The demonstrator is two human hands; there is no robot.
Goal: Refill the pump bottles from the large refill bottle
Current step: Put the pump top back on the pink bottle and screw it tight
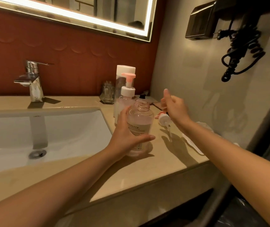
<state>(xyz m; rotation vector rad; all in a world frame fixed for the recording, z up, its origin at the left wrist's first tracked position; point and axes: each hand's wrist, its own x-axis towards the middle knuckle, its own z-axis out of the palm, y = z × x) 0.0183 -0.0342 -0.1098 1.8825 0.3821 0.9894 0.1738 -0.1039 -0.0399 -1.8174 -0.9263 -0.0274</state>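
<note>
A clear, pink-tinted pump bottle stands upright on the beige counter with its neck uncapped. My left hand wraps around its body. Its removed pump head, white with a pink top, lies on the counter to the right. My right hand hovers above that pump head, fingers loosely apart, holding nothing. Behind stands a second pump bottle with a pink pump fitted. A tall clear bottle with a white cap stands behind that one.
A white sink with a chrome tap lies to the left. Glass tumblers stand by the red wall. A white cloth lies at the counter's right. A wall hair dryer with a coiled cord hangs above right.
</note>
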